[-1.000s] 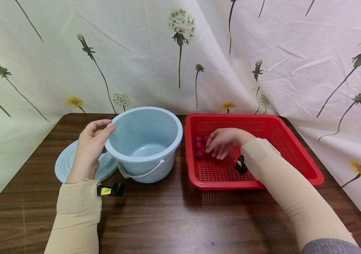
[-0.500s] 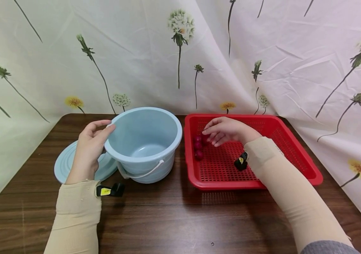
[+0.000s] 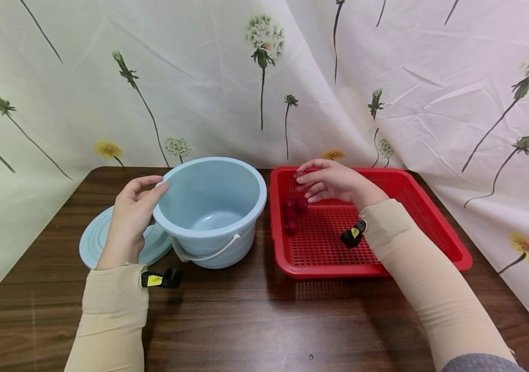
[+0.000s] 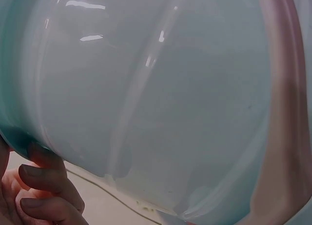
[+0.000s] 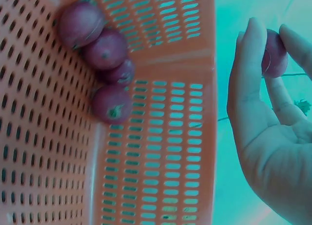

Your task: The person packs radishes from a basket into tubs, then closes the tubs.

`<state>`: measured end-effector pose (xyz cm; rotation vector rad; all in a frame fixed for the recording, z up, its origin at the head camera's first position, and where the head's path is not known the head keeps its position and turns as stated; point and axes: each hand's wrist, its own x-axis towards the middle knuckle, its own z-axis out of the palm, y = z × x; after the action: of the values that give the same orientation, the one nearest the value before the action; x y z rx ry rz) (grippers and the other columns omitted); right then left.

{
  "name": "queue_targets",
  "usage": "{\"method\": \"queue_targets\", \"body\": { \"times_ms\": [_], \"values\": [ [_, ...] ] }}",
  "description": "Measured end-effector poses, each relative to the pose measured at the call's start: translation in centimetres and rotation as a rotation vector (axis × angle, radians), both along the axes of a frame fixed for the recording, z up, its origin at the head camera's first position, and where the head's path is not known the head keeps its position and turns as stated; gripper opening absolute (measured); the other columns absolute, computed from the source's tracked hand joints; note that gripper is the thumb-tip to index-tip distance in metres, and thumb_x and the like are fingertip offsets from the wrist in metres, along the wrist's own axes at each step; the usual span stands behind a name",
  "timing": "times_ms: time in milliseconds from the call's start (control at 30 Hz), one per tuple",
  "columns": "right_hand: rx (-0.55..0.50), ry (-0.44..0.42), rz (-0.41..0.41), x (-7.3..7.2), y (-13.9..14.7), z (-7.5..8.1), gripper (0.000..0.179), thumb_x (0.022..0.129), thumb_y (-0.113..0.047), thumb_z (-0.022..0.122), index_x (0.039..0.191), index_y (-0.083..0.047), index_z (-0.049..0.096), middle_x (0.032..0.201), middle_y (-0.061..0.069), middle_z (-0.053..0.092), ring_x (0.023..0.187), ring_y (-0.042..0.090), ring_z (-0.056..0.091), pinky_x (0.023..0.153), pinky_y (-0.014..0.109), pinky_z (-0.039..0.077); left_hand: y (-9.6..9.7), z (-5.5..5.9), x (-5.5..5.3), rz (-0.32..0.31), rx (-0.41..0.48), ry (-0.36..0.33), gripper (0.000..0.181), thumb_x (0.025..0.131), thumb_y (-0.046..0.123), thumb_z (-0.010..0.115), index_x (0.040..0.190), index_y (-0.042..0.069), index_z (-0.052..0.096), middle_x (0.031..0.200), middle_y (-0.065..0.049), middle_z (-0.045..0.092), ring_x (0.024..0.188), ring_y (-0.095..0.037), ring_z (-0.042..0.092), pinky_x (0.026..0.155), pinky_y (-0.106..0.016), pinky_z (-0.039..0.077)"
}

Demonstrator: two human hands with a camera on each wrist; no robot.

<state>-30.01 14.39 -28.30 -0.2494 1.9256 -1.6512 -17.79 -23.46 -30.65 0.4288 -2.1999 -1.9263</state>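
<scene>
My left hand [image 3: 129, 219] grips the left rim of a light blue bucket [image 3: 217, 245], which stands upright with its inside facing up. In the left wrist view the bucket's wall fills most of the picture and the fingertips [image 4: 46, 208] curl at its edge. Raised over the back left of a red plastic basket [image 3: 338, 271], my right hand [image 3: 331, 183] pinches a small round red radish [image 5: 275, 56] between thumb and fingers. Several more radishes [image 5: 112, 104] lie together at the basket's left side.
A light blue lid [image 3: 94, 237] lies on the brown wooden table [image 3: 245, 320], partly behind the left hand and bucket. The bucket's white handle [image 3: 213, 256] hangs down in front. A flowered cloth [image 3: 217, 77] hangs behind the table.
My right hand has risen from low inside the basket toward its back left rim, with a radish held at its fingertips. The left hand and bucket stay put.
</scene>
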Motion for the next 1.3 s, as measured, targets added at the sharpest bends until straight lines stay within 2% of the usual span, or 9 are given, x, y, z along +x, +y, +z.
{"method": "queue_targets", "body": {
  "times_ms": [233, 600, 733, 967, 1300],
  "values": [
    [-0.105, 0.016, -0.015, 0.5, -0.6, 0.7, 0.018, 0.099, -0.007, 0.055, 0.116, -0.013, 0.054, 0.098, 0.003, 0.069, 0.067, 0.017, 0.067, 0.069, 0.033, 0.059, 0.0, 0.0, 0.0, -0.002, 0.026, 0.006, 0.027, 0.094, 0.037, 0.067, 0.117, 0.028, 0.056, 0.082, 0.016, 0.068, 0.070, -0.002, 0.065, 0.059, -0.018, 0.053],
    [-0.191, 0.036, 0.005, 1.4, -2.1, 1.4, 0.013, 0.099, -0.008, 0.055, 0.110, -0.014, 0.059, 0.090, 0.005, 0.071, 0.069, 0.016, 0.067, 0.068, 0.032, 0.059, 0.0, 0.0, 0.0, -0.006, 0.025, 0.013, 0.026, 0.094, 0.037, 0.067, 0.116, 0.028, 0.056, 0.082, 0.015, 0.068, 0.068, -0.002, 0.065, 0.058, -0.019, 0.053],
    [-0.207, 0.039, 0.029, 1.8, -2.6, 1.7, 0.014, 0.099, -0.009, 0.055, 0.112, -0.013, 0.058, 0.092, 0.006, 0.071, 0.071, 0.017, 0.067, 0.070, 0.031, 0.059, -0.1, 0.0, 0.0, -0.004, 0.021, 0.012, 0.026, 0.094, 0.037, 0.067, 0.116, 0.028, 0.056, 0.081, 0.015, 0.068, 0.068, -0.003, 0.065, 0.058, -0.019, 0.052],
    [-0.238, 0.047, 0.055, 2.6, -3.9, 2.1, 0.016, 0.098, -0.008, 0.055, 0.113, -0.012, 0.058, 0.093, 0.005, 0.072, 0.071, 0.018, 0.068, 0.070, 0.032, 0.059, 0.0, 0.0, 0.0, -0.011, 0.074, 0.032, 0.024, 0.093, 0.035, 0.069, 0.114, 0.028, 0.057, 0.078, 0.014, 0.069, 0.064, -0.002, 0.063, 0.053, -0.018, 0.048],
    [-0.246, 0.033, 0.080, 3.7, -6.1, 2.5, 0.018, 0.098, -0.011, 0.057, 0.115, -0.011, 0.058, 0.094, 0.008, 0.073, 0.069, 0.018, 0.068, 0.070, 0.033, 0.060, -0.1, 0.0, 0.0, -0.009, 0.050, 0.020, 0.024, 0.093, 0.036, 0.068, 0.114, 0.029, 0.057, 0.079, 0.015, 0.069, 0.064, -0.002, 0.063, 0.054, -0.018, 0.049]
  ]
}}
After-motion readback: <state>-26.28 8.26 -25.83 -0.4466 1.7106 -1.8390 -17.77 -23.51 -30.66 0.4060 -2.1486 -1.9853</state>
